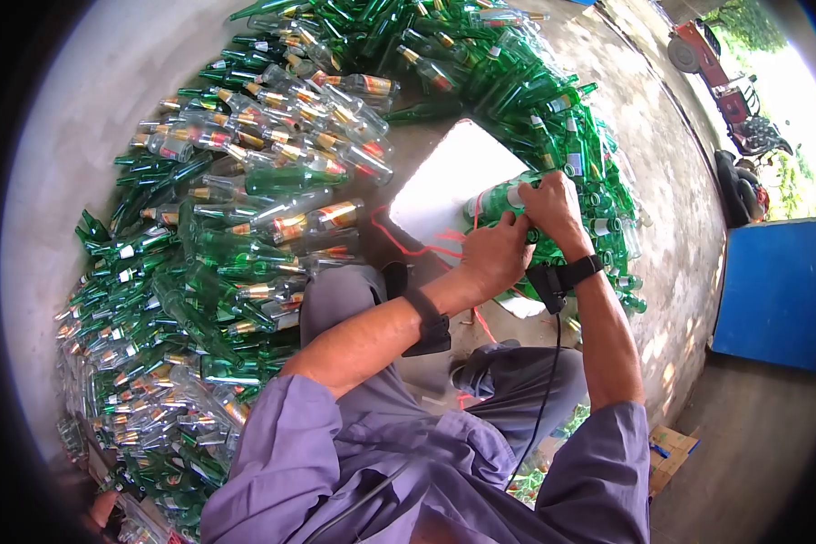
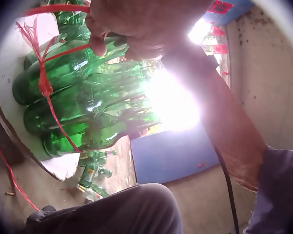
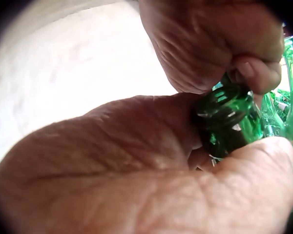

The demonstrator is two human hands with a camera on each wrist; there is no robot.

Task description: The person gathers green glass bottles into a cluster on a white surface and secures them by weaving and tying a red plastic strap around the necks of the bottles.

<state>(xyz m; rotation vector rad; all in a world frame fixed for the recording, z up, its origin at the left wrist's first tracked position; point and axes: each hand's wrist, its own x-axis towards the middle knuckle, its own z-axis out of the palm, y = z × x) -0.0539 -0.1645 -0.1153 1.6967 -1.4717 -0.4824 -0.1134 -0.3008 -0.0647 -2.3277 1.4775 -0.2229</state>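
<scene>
Several green bottles [image 2: 73, 92] lie bundled side by side, with red string [image 2: 45, 80] knotted around them in the left wrist view. My left hand [image 1: 499, 258] is curled near the bottle necks; in the left wrist view the string runs up to its fingers, which pinch it. Beside it, my right hand [image 1: 555, 213] bends over the bundle. The right wrist view has this hand [image 3: 112, 165] close up, thumb and fingers around the mouth of a green bottle [image 3: 227, 119], and the left hand [image 3: 215, 44] against it. A white board [image 1: 444, 181] lies under the bundle.
Heaped green and clear bottles [image 1: 290, 177] cover the floor to the left and ahead. More green bottles stand close on the right. A blue panel [image 1: 775, 290] is at the far right, and loose red string [image 1: 385, 231] trails beside the board. My bent knees are just below.
</scene>
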